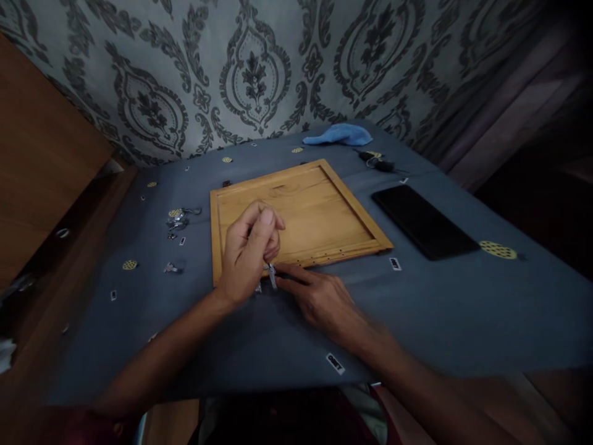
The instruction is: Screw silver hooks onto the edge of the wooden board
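Note:
A framed wooden panel (pixel 296 204) lies on the cloth-covered table, with several small dark holes along its near edge. Over its near left part, my left hand (pixel 252 247) is closed with fingers curled in and thumb on top; whatever it may hold is hidden. At the near edge, my right hand (pixel 322 300) pinches a small silvery metal fitting (pixel 272 276), like a latch, between thumb and index finger. Just left of that, another bit of metal (pixel 258 288) shows partly behind my left wrist.
Loose metal fittings (pixel 178 220) and one separate fitting (pixel 172 267) lie to the left. A black phone (pixel 424 221) is right of the panel. Behind it are a dark screwdriver-like tool (pixel 380 163) and a blue cloth (pixel 340 134). A patterned wall (pixel 254 68) borders the table's far side.

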`<state>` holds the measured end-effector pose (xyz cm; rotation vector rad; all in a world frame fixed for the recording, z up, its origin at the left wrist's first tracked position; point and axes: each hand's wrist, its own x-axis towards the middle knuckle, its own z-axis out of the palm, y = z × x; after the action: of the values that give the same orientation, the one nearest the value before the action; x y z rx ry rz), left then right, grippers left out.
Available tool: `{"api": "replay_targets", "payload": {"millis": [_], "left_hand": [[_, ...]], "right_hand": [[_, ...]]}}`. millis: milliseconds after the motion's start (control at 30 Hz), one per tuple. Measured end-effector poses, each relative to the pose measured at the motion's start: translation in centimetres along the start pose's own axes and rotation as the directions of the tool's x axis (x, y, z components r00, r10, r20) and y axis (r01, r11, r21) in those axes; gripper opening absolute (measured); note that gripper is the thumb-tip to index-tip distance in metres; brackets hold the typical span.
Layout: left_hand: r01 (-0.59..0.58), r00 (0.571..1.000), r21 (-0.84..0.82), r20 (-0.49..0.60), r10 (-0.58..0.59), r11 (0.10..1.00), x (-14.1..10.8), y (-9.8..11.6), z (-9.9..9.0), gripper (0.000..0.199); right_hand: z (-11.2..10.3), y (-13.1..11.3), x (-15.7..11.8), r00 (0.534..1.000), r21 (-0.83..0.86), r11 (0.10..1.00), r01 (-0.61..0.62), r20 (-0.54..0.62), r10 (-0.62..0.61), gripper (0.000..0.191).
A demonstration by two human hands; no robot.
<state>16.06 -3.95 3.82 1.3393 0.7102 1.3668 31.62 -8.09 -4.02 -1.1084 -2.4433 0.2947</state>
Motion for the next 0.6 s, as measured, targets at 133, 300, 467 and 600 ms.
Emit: {"api": "replay_targets", "payload": {"millis": [133, 300, 467, 600], "left_hand": [[0.009, 0.997, -0.030, 0.077, -0.007, 1.000, 0.5, -0.2, 0.1, 0.028], [0.007, 0.989, -0.061, 0.150, 0.002, 0.998, 1.4, -0.4, 0.1, 0.022], [0.064, 0.976, -0.056, 0.211, -0.051, 0.996, 1.9, -0.4, 0.0, 0.018], [0.105, 0.959, -0.065, 0.271, -0.084, 0.992, 2.2, -0.3, -0.3, 0.017]], "right_hand": [[0.0, 0.0, 0.0, 1.000, -0.004, 1.000, 0.005, -0.006, -0.005, 0.056], [0.0, -0.1, 0.0, 1.000, -0.002, 1.000, 0.002, -0.021, -0.002, 0.053], [-0.1, -0.1, 0.1, 1.000, -0.018, 1.000, 0.004, -0.022, -0.005, 0.051], [-0.1, -0.1, 0.2, 1.000, -0.037, 0.999, 0.002, -0.008, -0.003, 0.051]]}}
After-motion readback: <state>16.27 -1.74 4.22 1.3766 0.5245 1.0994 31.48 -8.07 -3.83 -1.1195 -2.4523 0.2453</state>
